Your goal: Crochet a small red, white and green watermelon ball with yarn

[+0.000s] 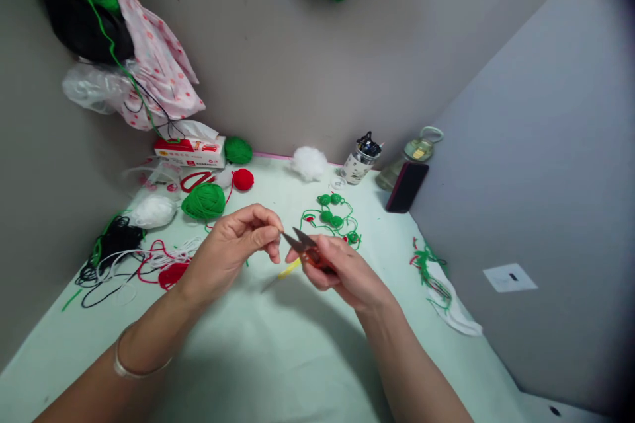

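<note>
My right hand [331, 264] is closed round the orange handles of a small pair of scissors [300, 243], whose dark blades are spread apart and point up and left. One blade tip reaches the fingertips of my left hand [243, 238]. Thumb and forefinger are pinched together there; what lies between them is too small to make out. Beneath the hands, a yellow-handled crochet hook or similar thin tool [288, 269] lies on the table. Just beyond are small green crocheted balls [331, 218] joined by green strands with red bits.
Green yarn balls [203, 201], a red yarn ball [243, 179], red-handled scissors [196, 180] and tangled cords [119, 244] lie at left. White stuffing [308, 164], a pen cup [358, 165], a bottle [397, 168] and a phone [407, 187] stand behind. Yarn scraps [430, 271] lie at right.
</note>
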Demonstrator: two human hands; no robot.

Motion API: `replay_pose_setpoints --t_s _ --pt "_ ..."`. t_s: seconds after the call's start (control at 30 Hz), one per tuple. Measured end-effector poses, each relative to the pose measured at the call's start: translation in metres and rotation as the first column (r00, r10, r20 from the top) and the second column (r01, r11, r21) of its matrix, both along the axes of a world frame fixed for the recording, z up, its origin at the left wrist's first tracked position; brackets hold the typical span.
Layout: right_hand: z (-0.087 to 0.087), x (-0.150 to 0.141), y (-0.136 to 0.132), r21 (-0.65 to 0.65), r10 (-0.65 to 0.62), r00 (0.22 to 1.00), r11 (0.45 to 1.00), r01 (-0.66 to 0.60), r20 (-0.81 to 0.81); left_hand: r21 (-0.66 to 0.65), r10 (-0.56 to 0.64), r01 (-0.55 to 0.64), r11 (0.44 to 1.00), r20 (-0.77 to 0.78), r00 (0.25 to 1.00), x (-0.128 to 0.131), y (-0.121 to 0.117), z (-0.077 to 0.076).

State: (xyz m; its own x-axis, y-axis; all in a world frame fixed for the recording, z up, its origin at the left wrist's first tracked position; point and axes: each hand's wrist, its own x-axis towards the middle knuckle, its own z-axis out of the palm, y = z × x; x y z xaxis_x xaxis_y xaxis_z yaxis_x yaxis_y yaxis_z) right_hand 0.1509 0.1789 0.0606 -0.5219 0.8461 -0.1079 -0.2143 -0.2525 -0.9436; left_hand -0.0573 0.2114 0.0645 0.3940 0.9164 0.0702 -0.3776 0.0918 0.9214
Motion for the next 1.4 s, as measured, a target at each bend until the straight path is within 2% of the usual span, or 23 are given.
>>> replay_pose_setpoints --t_s 0.07,0.17,0.27,0.47,0.6,0.8,0.87,0.97,1.07,1.13,1.2,1.33,1.4 --pt "0.003 0.004 0.001 0.062 -0.149 0.988 0.987 0.146 0.042 -0.013 0.042 -0.042 0.999 -0.012 0.999 0.002 -0.001 0.000" --pt "0.002 0.002 0.002 0.088 -0.379 0.922 0.924 0.373 0.079 -0.014 0.090 -0.090 0.996 -0.022 0.996 0.004 -0.003 0.001" --pt "0.000 -0.007 -0.001 0.138 -0.495 0.859 0.867 0.479 0.127 -0.005 0.121 -0.121 0.993 -0.023 0.992 0.008 -0.007 0.001" --pt "0.003 -0.023 -0.007 0.190 -0.511 0.852 0.853 0.485 0.118 0.027 0.103 -0.102 0.994 -0.032 0.994 0.016 -0.015 -0.006" --pt "0.005 -0.023 -0.007 0.291 -0.522 0.845 0.831 0.474 0.115 0.014 0.111 -0.110 0.994 -0.051 0.993 0.021 -0.016 -0.012" --pt "0.007 -0.020 -0.008 0.356 -0.519 0.845 0.819 0.450 0.126 0.028 0.137 -0.135 0.991 -0.109 0.985 0.021 -0.017 -0.014" --pt "0.008 -0.018 -0.008 0.410 -0.570 0.805 0.782 0.469 0.165 0.023 0.122 -0.120 0.993 -0.146 0.982 0.020 -0.017 -0.010" --pt "0.007 -0.013 -0.008 0.547 -0.650 0.733 0.695 0.466 0.200 0.009 0.049 -0.048 0.999 -0.207 0.977 0.020 -0.018 -0.004" --pt "0.004 -0.011 -0.008 0.665 -0.682 0.709 0.615 0.424 0.180 -0.020 0.002 -0.006 1.000 -0.208 0.978 0.023 -0.019 0.000" --pt "0.004 -0.010 -0.009 0.695 -0.684 0.709 0.595 0.404 0.173 -0.031 0.004 -0.010 0.999 -0.188 0.982 0.025 -0.020 0.000" --pt "0.004 -0.010 -0.009 0.670 -0.668 0.720 0.623 0.404 0.187 -0.035 0.015 -0.021 0.999 -0.167 0.986 0.025 -0.020 -0.001" --pt "0.010 -0.003 -0.007 0.454 -0.574 0.791 0.775 0.440 0.213 0.003 0.087 -0.087 0.996 -0.152 0.985 0.022 -0.018 -0.003" --pt "0.013 0.003 -0.006 0.373 -0.512 0.830 0.830 0.414 0.219 0.023 0.129 -0.126 0.992 -0.158 0.979 0.019 -0.017 -0.001"
